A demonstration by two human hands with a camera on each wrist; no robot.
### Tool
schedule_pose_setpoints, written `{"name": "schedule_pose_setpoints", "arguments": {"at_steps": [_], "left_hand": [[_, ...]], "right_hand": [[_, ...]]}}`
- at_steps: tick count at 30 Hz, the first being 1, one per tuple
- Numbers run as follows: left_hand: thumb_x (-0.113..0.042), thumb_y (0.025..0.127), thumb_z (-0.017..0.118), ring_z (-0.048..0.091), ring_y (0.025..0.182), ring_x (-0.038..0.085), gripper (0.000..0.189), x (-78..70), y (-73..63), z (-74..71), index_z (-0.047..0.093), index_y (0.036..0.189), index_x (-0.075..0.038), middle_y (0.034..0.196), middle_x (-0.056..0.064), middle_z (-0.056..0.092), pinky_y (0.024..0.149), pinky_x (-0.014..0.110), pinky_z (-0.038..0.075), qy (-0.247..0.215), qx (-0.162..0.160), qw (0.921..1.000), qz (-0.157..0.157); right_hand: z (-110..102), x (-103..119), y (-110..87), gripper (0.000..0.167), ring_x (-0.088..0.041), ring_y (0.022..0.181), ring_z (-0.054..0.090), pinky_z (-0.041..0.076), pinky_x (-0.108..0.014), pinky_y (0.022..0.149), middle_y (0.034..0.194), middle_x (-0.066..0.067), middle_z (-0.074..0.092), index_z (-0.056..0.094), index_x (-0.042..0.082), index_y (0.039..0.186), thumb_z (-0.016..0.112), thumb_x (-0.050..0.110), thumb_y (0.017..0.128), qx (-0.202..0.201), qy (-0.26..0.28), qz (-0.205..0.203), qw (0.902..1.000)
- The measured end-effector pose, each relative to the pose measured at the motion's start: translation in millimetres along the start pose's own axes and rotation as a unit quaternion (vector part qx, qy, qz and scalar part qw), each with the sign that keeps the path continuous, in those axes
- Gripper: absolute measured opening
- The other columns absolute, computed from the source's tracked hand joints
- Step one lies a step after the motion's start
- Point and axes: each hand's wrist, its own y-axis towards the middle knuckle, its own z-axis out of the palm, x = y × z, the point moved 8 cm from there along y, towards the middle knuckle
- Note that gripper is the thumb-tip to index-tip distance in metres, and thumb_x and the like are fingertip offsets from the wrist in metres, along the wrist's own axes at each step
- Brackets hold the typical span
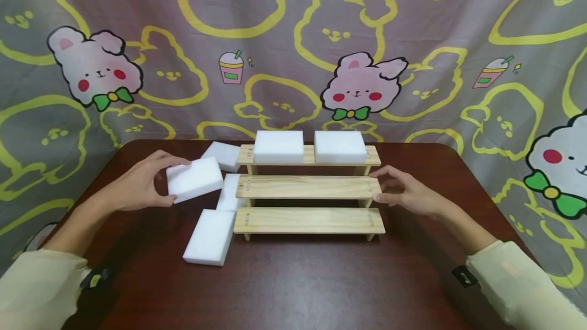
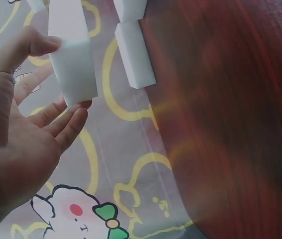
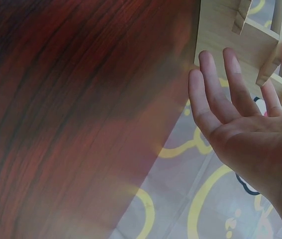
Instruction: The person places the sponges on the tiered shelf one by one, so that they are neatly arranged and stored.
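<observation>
My left hand (image 1: 142, 183) pinches a white foam block (image 1: 196, 179) between thumb and fingers, tilted and raised left of the wooden three-tier shelf stand (image 1: 308, 187). In the left wrist view, the thumb (image 2: 45, 44) presses one side of this block while fingertips support it from the other. At the stand's right end, my right hand (image 1: 408, 191) grips the middle tier with its thumb and index finger. The other fingers extend loosely in the right wrist view. Two white foam blocks (image 1: 278, 146) lie side by side on the top tier; the middle and bottom tiers are bare.
Left of the stand, several more foam blocks lie on the dark red-brown table (image 1: 302, 279): one at the back (image 1: 222, 156), one partly behind the stand (image 1: 228, 192), and one nearer the front (image 1: 210, 237). A patterned curtain (image 1: 284, 55) hangs behind the table.
</observation>
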Motion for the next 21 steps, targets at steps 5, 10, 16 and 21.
{"name": "schedule_pose_setpoints", "arguments": {"at_steps": [5,10,16,21], "left_hand": [[-0.01,0.066,0.096,0.053,0.1,0.031,0.077,-3.7,-1.4,-3.8,0.062,0.135,-0.006,0.122,0.018,0.055,0.073,0.035,0.053,-0.004,0.001,1.0,0.007],[-0.011,0.066,0.096,0.055,0.102,0.029,0.075,-8.7,-2.8,-8.3,0.063,0.133,-0.006,0.123,0.016,0.057,0.076,0.033,0.056,-0.012,-0.003,0.9996,0.026],[-0.014,0.065,0.097,0.056,0.104,0.026,0.066,-18.0,-2.6,-10.4,0.068,0.125,-0.008,0.125,0.012,0.061,0.077,0.033,0.057,-0.02,-0.006,0.9979,0.062],[-0.016,0.067,0.096,0.055,0.106,0.025,0.064,-23.9,-0.9,-7.6,0.069,0.125,-0.011,0.128,0.01,0.062,0.079,0.034,0.055,-0.03,0.017,0.9973,0.064]], "right_hand": [[0.0,0.6,-0.1,0.051,-0.034,0.107,0.064,0.056,-0.048,0.085,0.123,-0.021,0.062,0.047,0.006,0.141,0.072,0.017,0.098,0.001,0.0,0.0,1.0],[0.2,0.6,0.1,0.051,-0.034,0.108,0.064,0.056,-0.047,0.085,0.123,-0.021,0.062,0.048,0.005,0.141,0.072,0.016,0.098,0.001,0.002,-0.002,1.0],[0.2,0.9,0.4,0.051,-0.034,0.108,0.064,0.056,-0.049,0.085,0.123,-0.022,0.062,0.048,0.005,0.141,0.072,0.016,0.097,0.001,0.003,-0.004,1.0],[0.0,0.4,0.5,0.051,-0.034,0.107,0.064,0.057,-0.049,0.085,0.122,-0.021,0.062,0.048,0.005,0.141,0.072,0.016,0.098,0.001,0.003,-0.002,1.0]]}}
